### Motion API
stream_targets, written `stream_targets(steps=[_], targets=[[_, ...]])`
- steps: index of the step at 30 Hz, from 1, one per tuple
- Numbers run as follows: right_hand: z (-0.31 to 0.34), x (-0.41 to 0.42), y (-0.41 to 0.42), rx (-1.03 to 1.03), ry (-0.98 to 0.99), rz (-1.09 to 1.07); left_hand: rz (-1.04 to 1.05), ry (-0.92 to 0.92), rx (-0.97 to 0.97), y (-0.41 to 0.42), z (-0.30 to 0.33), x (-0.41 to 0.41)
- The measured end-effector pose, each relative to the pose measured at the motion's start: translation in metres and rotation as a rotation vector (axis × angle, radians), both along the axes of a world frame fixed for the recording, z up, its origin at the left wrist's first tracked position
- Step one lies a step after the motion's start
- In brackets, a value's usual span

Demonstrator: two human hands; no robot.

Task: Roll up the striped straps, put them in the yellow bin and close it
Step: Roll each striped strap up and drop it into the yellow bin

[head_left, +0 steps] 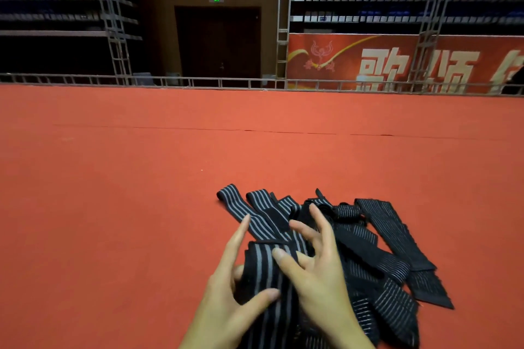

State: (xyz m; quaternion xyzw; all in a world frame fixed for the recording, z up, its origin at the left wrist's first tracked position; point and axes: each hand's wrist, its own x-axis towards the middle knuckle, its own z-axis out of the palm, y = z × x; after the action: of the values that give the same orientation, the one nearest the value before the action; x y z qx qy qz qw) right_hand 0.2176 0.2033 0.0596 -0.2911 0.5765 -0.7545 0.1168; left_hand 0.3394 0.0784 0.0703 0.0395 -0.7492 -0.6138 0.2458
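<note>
A loose pile of black straps with grey stripes lies on the red carpet in front of me. One strap is lifted at its folded end between my hands. My left hand pinches it, thumb on its front and curled fingers behind its left edge, index finger stretched out. My right hand has its thumb pressed on the strap's folded top. Its fingers are spread over the pile. No yellow bin is in view.
The red carpet spreads wide to the left and ahead, with a seam line across it. A low metal rail bounds its far edge. Behind that are truss towers, a dark door and a red banner.
</note>
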Motion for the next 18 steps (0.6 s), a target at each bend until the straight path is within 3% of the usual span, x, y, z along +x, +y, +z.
stream_targets(steps=[3,6,11,18], targets=[[0.018,0.008,0.020,-0.048,0.035,-0.015,0.015,0.024,-0.131,0.008,0.013,0.015],[0.031,0.021,0.037,-0.089,0.053,0.045,0.110,0.107,-0.044,0.008,0.025,0.022],[0.044,0.049,0.063,-0.163,0.100,0.095,-0.010,0.186,0.171,0.039,0.057,0.036],[0.062,0.077,0.089,-0.204,0.073,0.017,0.080,0.236,0.102,0.075,0.062,0.058]])
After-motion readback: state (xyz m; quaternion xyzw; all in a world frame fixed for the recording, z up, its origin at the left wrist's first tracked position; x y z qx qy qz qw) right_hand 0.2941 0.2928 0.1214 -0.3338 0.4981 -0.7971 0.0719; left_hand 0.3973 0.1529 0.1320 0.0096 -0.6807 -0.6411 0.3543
